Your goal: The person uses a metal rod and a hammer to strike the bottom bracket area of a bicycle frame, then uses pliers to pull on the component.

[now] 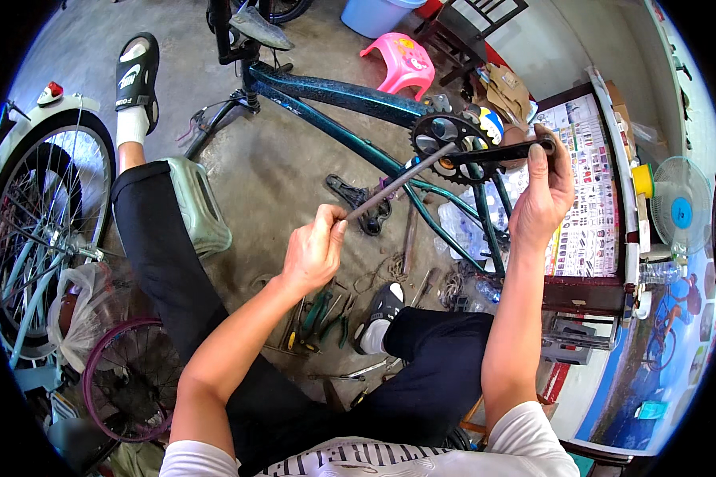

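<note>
A dark teal bicycle frame [344, 92] spans the upper middle, with a black toothed chainring [445, 119] at its right part. My left hand [314, 245] is closed around the lower end of a long grey metal rod [398, 184]. The rod slants up to the right, and its far end overlaps the chainring's centre; I cannot tell if it touches. My right hand [542, 191] grips the outer end of the black crank arm [501, 153], thumb on the near side. Part of the crank lies behind my fingers.
Pliers [342, 330] and other tools lie on the floor between my legs, near a black pedal-like part [370, 215]. A pink stool [406, 67] and blue bucket [378, 14] stand behind. A printed-top table [585, 191] is at right; a bicycle wheel [48, 207] stands left.
</note>
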The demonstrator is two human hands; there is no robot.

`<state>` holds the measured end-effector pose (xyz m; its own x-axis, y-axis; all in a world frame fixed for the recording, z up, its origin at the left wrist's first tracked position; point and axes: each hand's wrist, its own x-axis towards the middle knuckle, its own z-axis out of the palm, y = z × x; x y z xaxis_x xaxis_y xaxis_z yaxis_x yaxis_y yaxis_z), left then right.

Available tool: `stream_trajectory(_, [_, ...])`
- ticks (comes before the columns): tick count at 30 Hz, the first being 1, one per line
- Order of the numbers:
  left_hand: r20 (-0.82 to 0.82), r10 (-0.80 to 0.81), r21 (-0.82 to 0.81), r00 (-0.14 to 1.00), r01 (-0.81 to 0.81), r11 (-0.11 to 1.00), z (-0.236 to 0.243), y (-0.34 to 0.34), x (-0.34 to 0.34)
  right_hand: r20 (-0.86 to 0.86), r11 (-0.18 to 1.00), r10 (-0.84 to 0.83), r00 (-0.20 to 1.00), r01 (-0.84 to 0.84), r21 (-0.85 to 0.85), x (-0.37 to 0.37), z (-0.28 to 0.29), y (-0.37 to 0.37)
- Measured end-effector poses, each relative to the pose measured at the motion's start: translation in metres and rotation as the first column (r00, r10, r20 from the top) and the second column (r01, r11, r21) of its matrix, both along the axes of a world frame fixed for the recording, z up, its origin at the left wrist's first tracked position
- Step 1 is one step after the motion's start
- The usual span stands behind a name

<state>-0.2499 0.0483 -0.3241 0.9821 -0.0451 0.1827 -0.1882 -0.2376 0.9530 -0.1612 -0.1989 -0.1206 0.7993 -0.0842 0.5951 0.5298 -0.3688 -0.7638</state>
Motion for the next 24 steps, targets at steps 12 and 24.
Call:
stream_trajectory(12, [0.303,-0.097,-0.13,0.948,0.141,0.981,-0.007,-0.002,0.088,0.063,0.997,-0.062,0.996,0.059,0.04,-0.011,-0.006,-0.003])
stream_trajectory(24, [0.474,0.087,-0.049,0.876,-0.072,0.996,0.027,-0.042,0.091,0.095,0.988,-0.114,0.989,0.103,0.114,-0.013,-0.014,0.007])
